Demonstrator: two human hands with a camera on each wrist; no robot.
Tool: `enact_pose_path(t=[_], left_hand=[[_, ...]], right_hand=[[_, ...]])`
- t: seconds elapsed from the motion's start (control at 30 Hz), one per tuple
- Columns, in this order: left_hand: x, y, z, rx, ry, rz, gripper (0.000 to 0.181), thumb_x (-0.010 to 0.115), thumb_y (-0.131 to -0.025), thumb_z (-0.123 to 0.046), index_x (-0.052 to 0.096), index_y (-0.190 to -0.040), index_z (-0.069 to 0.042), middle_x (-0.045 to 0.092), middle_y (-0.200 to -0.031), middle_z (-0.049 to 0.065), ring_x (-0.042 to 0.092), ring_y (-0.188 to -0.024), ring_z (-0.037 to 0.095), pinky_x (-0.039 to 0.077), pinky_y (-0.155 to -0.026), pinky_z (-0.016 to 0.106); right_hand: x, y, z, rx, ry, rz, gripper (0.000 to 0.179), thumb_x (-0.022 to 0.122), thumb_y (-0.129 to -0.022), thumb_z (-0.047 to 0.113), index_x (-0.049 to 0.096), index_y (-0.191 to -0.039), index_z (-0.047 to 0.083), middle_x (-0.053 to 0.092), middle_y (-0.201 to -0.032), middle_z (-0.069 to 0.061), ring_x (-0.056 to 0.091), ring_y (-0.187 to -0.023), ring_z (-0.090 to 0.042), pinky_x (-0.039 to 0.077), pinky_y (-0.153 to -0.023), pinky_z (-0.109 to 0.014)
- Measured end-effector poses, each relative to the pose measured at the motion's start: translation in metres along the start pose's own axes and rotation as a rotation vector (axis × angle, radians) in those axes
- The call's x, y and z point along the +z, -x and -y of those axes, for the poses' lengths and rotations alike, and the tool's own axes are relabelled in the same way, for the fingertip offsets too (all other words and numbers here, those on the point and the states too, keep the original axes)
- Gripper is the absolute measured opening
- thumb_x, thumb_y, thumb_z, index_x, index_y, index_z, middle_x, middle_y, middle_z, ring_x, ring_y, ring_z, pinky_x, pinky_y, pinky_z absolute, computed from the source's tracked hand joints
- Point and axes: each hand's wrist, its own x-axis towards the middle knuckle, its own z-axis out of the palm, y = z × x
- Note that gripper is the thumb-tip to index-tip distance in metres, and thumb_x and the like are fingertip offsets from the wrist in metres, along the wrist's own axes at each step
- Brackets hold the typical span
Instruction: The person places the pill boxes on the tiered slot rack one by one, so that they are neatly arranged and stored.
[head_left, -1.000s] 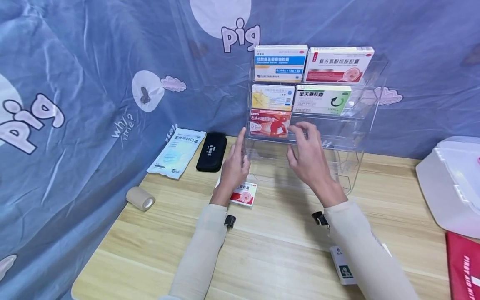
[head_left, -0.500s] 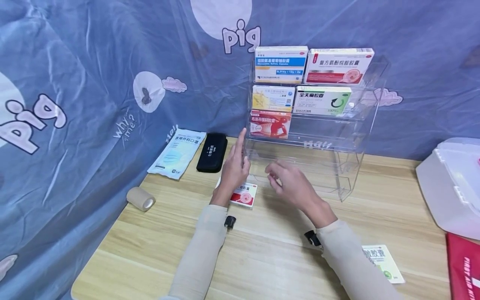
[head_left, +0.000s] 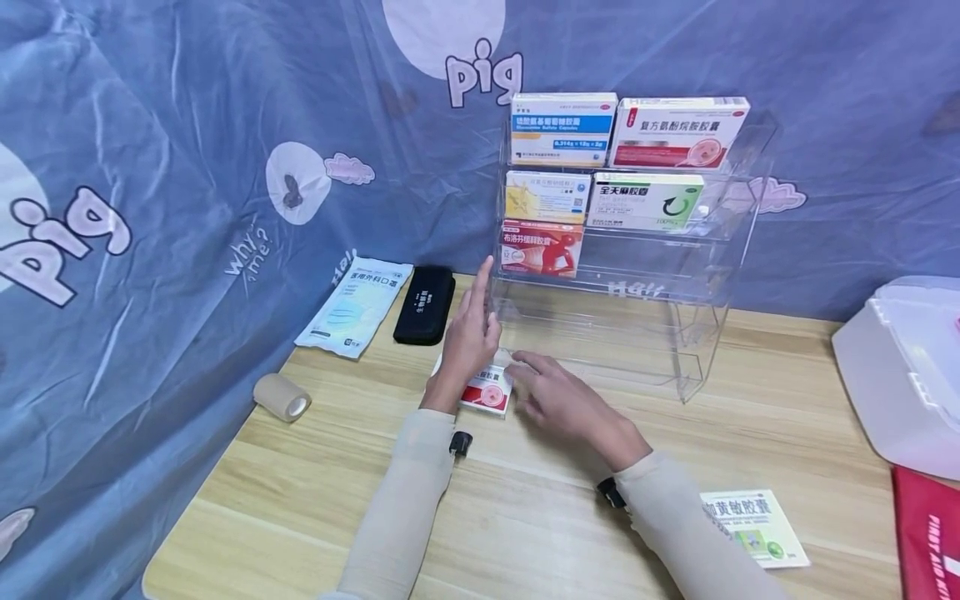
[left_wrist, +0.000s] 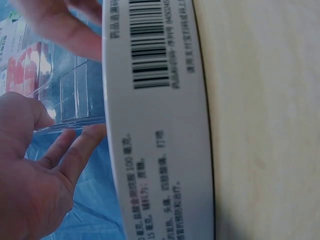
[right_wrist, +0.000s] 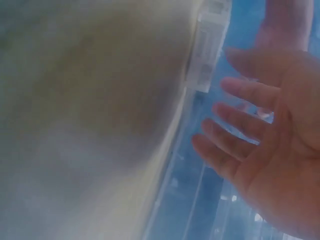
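My left hand (head_left: 468, 337) is at the left side of a clear tiered acrylic display rack (head_left: 690, 358), fingers extended along its edge. In the left wrist view, its thumb and fingertips touch the rack's edge. Under that forearm lies a white and red medicine box (head_left: 489, 393), partly hidden; its barcoded side (left_wrist: 160, 115) looms large in the left wrist view. My right hand (head_left: 566, 404) is low over the table, fingertips right at the box's right end. In the right wrist view its fingers are spread with nothing between them. A red medicine box (head_left: 542, 250) stands in the rack.
More medicine boxes (head_left: 562, 129) fill the upper tiers. Another box (head_left: 761, 529) lies by the right forearm. A mask packet (head_left: 356, 304), black case (head_left: 423, 304) and bandage roll (head_left: 281, 397) lie left. A white bin (head_left: 892, 392) and red first aid bag (head_left: 926, 533) stand right.
My right hand has come away from beside the red box in the rack, down and left to the white and red box on the table. The left hand has stayed put.
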Motion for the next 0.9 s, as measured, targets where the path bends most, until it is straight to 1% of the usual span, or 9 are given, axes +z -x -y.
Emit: enact_pose_path(t=[0.17,0.37,0.43,0.53,0.6,0.67,0.77,0.83,0.9], left_hand=[[0.001,0.0,0.001,0.009,-0.006,-0.006,0.091,0.056,-0.104,-0.002,0.011,-0.172,-0.041,0.06,-0.141,0.019,0.062,-0.09,0.034,0.059,-0.079,0.051],[0.0,0.0,0.0,0.011,0.004,-0.011,0.091,0.056,-0.103,-0.002,0.011,-0.172,-0.042,0.061,-0.14,0.018,0.062,-0.091,0.034,0.059,-0.079,0.052],[0.0,0.0,0.0,0.015,0.009,-0.012,0.091,0.056,-0.103,-0.002,0.012,-0.172,-0.041,0.061,-0.14,0.019,0.062,-0.091,0.034,0.059,-0.079,0.051],[0.0,0.0,0.0,0.026,0.012,-0.017,0.091,0.056,-0.103,-0.001,0.013,-0.173,-0.039,0.061,-0.141,0.019,0.062,-0.089,0.034,0.059,-0.076,0.05],[-0.001,0.0,0.0,0.032,0.014,-0.02,0.091,0.056,-0.103,-0.001,0.013,-0.173,-0.038,0.06,-0.142,0.019,0.062,-0.089,0.034,0.058,-0.075,0.049],[-0.001,0.0,0.0,0.033,0.013,-0.023,0.091,0.056,-0.103,-0.001,0.013,-0.173,-0.039,0.06,-0.142,0.019,0.061,-0.088,0.033,0.058,-0.075,0.049],[-0.001,0.0,0.0,0.03,0.015,-0.019,0.091,0.056,-0.103,-0.001,0.012,-0.173,-0.04,0.06,-0.142,0.019,0.06,-0.089,0.033,0.057,-0.077,0.049],[-0.001,0.001,0.0,0.025,0.014,-0.015,0.092,0.055,-0.103,-0.001,0.011,-0.173,-0.041,0.06,-0.141,0.019,0.06,-0.09,0.033,0.057,-0.078,0.05],[-0.001,0.001,0.0,0.02,0.014,-0.01,0.092,0.055,-0.103,-0.001,0.011,-0.173,-0.042,0.06,-0.141,0.019,0.06,-0.091,0.033,0.057,-0.079,0.05]], right_hand=[[0.005,0.002,0.004,-0.005,0.068,0.021,0.058,0.077,-0.099,0.024,0.06,-0.152,0.006,0.042,-0.167,-0.027,0.044,-0.152,-0.049,0.042,-0.121,-0.062],[0.005,0.003,0.007,-0.022,0.123,0.029,0.056,0.076,-0.1,0.027,0.062,-0.151,0.011,0.04,-0.168,-0.028,0.045,-0.151,-0.05,0.045,-0.118,-0.064],[0.003,0.004,0.008,-0.024,0.149,0.019,0.049,0.077,-0.099,0.025,0.068,-0.145,0.011,0.041,-0.167,-0.028,0.046,-0.15,-0.05,0.047,-0.116,-0.064],[-0.002,0.007,0.011,-0.016,0.19,-0.003,0.032,0.079,-0.097,0.02,0.077,-0.127,0.009,0.046,-0.163,-0.029,0.048,-0.148,-0.05,0.05,-0.114,-0.064],[-0.005,0.008,0.014,-0.002,0.22,-0.014,0.023,0.081,-0.095,0.018,0.08,-0.115,0.006,0.051,-0.157,-0.028,0.053,-0.142,-0.048,0.053,-0.111,-0.06],[-0.007,0.009,0.018,0.021,0.239,-0.013,0.018,0.081,-0.095,0.017,0.079,-0.108,0.004,0.057,-0.144,-0.026,0.057,-0.129,-0.044,0.057,-0.105,-0.055],[-0.007,0.01,0.021,0.054,0.25,-0.007,0.019,0.081,-0.094,0.014,0.077,-0.109,0.003,0.06,-0.124,-0.022,0.058,-0.109,-0.038,0.058,-0.093,-0.048],[-0.006,0.01,0.021,0.08,0.226,0.003,0.022,0.081,-0.094,0.013,0.075,-0.112,0.003,0.06,-0.117,-0.019,0.058,-0.105,-0.036,0.059,-0.088,-0.047],[-0.006,0.01,0.02,0.103,0.187,0.016,0.023,0.082,-0.093,0.012,0.073,-0.112,0.004,0.062,-0.116,-0.018,0.061,-0.103,-0.035,0.06,-0.087,-0.047]])
